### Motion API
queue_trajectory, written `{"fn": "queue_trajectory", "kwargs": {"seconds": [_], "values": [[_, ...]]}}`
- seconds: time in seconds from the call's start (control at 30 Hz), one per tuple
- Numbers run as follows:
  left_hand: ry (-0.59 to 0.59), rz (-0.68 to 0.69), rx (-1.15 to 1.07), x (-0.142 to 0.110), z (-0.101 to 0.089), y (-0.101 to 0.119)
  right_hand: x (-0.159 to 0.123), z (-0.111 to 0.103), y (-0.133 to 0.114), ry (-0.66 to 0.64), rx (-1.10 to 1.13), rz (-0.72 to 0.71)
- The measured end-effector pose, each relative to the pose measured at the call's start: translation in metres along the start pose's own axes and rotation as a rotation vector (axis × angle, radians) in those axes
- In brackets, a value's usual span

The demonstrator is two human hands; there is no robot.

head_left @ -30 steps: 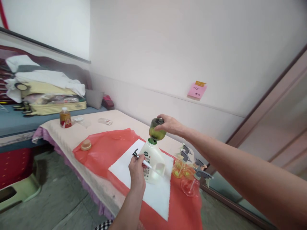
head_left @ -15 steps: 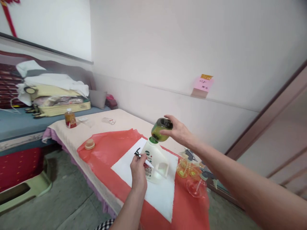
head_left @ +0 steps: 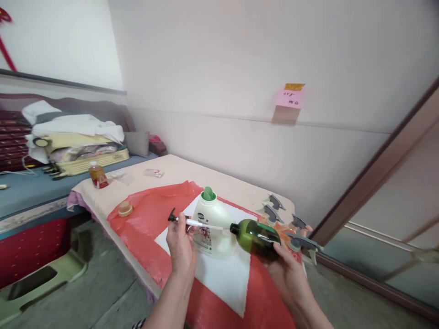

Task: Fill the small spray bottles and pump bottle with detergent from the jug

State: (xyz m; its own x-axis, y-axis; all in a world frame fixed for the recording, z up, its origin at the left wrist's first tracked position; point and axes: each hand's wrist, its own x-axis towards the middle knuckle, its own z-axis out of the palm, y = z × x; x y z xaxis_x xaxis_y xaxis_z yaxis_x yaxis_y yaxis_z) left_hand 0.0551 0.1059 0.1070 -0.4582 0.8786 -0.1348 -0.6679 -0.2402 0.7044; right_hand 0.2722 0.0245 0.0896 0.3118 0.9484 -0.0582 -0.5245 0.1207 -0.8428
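Observation:
My left hand (head_left: 181, 242) is closed on a pump dispenser top (head_left: 194, 222) with a black nozzle and a long pale tube. The tube's tip points right, close to the mouth of a dark green bottle (head_left: 257, 235). My right hand (head_left: 286, 269) grips that bottle by its base end; it lies nearly level in the air, its black neck facing left. Behind both stands a whitish jug (head_left: 212, 217) with a green spout in its open top. The jug rests on a white cloth (head_left: 222, 283) spread over a red plastic sheet (head_left: 144, 228).
Several grey trigger spray heads (head_left: 272, 213) stand at the table's right, partly behind my right hand. A tan cap (head_left: 125, 209) sits on the red sheet's left. An amber bottle (head_left: 98, 175) stands at the table's far left corner. A red-topped stool (head_left: 37, 256) is at left.
The green bottle has come off the jug's mouth, where it was upside down, and has moved down and right to lie level. The pump's tube has swung up toward its neck.

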Motion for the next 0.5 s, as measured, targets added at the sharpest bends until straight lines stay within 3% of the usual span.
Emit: {"fn": "queue_trajectory", "kwargs": {"seconds": [0.1, 0.27, 0.5], "values": [[-0.039, 0.010, 0.046, -0.007, 0.004, -0.007, -0.001, -0.007, 0.009, -0.068, 0.045, 0.025], [-0.145, 0.004, 0.150, -0.033, 0.009, -0.030, -0.007, -0.001, 0.017, -0.097, 0.070, 0.058], [-0.322, -0.174, 0.124, -0.063, 0.006, -0.049, -0.019, 0.007, 0.021, -0.154, 0.160, 0.062]]}}
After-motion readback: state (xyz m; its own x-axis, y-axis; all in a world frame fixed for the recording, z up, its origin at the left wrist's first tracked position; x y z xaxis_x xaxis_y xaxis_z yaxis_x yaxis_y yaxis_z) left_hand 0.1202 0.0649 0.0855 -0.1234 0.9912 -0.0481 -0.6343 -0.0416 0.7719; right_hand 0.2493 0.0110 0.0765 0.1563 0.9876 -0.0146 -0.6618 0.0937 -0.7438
